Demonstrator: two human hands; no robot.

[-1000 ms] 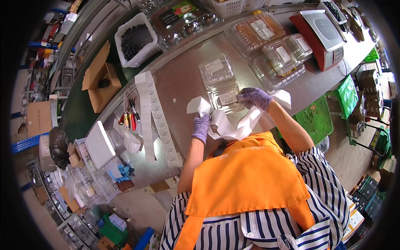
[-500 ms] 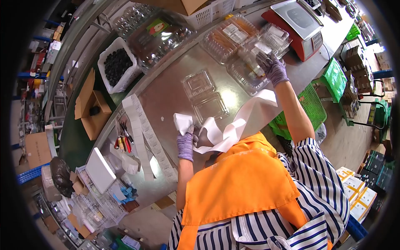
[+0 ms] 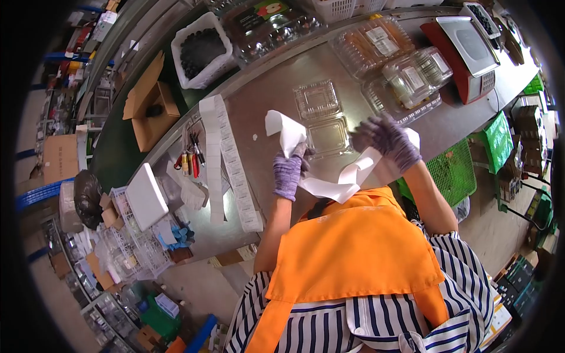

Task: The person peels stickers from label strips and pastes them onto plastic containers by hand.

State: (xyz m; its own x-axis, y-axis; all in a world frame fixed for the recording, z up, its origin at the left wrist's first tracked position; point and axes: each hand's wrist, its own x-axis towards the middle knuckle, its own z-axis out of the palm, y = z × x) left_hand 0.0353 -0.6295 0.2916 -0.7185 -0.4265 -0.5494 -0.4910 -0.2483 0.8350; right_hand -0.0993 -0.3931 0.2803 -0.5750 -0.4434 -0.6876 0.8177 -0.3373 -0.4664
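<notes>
A long white paper strip (image 3: 329,189) curls in front of the orange apron, and my left hand (image 3: 289,174), in a purple knitted glove, is closed on it. One end of the strip sticks up above those fingers. My right hand (image 3: 391,141), gloved alike, hovers over the table with fingers stretched out and slightly blurred; part of the strip passes behind it. Between the hands and a little farther off lies a clear plastic clamshell box (image 3: 323,117), opened flat. Filled clear boxes (image 3: 410,79) with white labels sit beyond my right hand.
A red scale (image 3: 462,56) stands at the far right of the metal table (image 3: 259,88). Printed label strips (image 3: 235,170) and hand tools (image 3: 191,159) lie on the left. A white basket of dark round pieces (image 3: 203,53) and a cardboard box (image 3: 152,112) are beyond the table edge.
My right hand has come back from the filled boxes toward my body and left. My left hand still grips the paper strip, whose free end now bends farther up. The camera view has shifted.
</notes>
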